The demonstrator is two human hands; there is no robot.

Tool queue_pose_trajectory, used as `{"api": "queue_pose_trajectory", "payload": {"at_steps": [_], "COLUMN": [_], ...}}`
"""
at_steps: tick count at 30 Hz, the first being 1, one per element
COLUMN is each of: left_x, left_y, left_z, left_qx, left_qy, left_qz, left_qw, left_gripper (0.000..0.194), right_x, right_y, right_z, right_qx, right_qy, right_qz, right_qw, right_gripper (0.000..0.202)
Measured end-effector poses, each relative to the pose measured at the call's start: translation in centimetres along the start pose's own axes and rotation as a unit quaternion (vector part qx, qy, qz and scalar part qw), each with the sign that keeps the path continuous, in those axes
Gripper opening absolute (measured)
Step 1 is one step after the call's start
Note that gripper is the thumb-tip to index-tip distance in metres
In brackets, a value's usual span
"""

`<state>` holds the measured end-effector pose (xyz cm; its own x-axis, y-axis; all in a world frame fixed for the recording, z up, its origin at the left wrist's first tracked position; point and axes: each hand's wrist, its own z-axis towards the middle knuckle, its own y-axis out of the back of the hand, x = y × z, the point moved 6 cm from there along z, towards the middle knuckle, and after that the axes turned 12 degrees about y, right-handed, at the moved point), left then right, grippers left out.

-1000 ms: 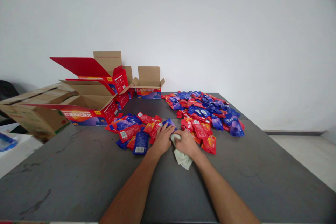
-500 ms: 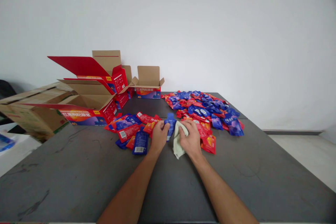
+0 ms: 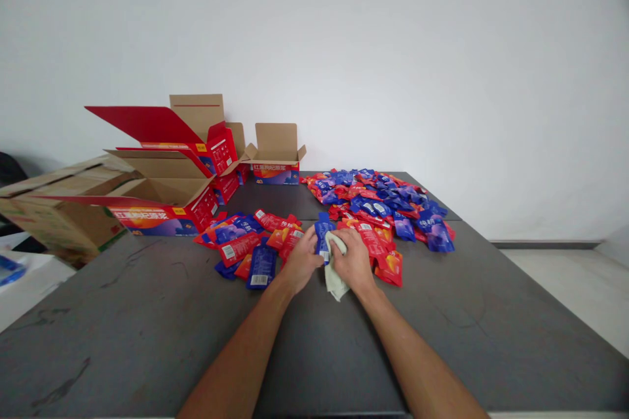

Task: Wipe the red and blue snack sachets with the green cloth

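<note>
A blue pouch (image 3: 323, 236) is held upright by its left side in my left hand (image 3: 301, 263), fingers closed on it. My right hand (image 3: 352, 260) grips a pale cloth (image 3: 335, 281), whose upper part lies against the pouch's right side while its lower end hangs down. Left of my hands lies a small spread of red and blue pouches, among them a blue pouch (image 3: 262, 266) nearest me and a red pouch (image 3: 238, 247). Beyond my right hand, a large heap of similar pouches (image 3: 378, 200) stretches back, with a red pouch (image 3: 390, 268) at its near end.
Open red printed boxes (image 3: 157, 217) stand at the left on the dark table (image 3: 324, 366), some stacked. Another open box (image 3: 276, 173) sits at the back near the white wall. Brown cartons (image 3: 73, 209) and a white container (image 3: 34, 281) stand beyond the table's left edge.
The cloth has come against the pouch, where a small gap showed before. The pouch has turned, its label now showing, and my left hand has shifted its grip.
</note>
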<state>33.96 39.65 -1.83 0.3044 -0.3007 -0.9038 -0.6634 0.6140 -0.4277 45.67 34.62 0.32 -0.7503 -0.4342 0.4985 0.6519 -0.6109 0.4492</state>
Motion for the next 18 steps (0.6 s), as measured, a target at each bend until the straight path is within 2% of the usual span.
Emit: {"api": "queue_pose_trajectory", "payload": {"at_steps": [4,7,11,18], "left_x": [0.7,1.1,1.0,1.2], "left_y": [1.7,2.7,2.4,1.1], "left_z": [0.7,0.9,1.0,0.8], "left_qx": [-0.081,-0.097,-0.053,0.018], "left_qy": [-0.029,-0.017,-0.022,-0.03], "left_qz": [-0.004,0.008,0.06,0.187], "left_qw": [0.996,0.995,0.997,0.982], "left_gripper": [0.082,0.086,0.085,0.085], "right_x": [1.0,1.5,1.1,-0.7], "right_y": [-1.3,-2.2,-1.8,1.6], "right_z": [-0.3,-0.6,-0.7,0.3], "right_qx": [0.079,0.102,0.062,-0.058], "right_qy": [0.055,0.061,0.024,-0.034], "right_qz": [0.05,0.051,0.024,-0.051], "right_qw": [0.994,0.992,0.998,0.996], "right_gripper": [0.023,0.024,0.024,0.024]}}
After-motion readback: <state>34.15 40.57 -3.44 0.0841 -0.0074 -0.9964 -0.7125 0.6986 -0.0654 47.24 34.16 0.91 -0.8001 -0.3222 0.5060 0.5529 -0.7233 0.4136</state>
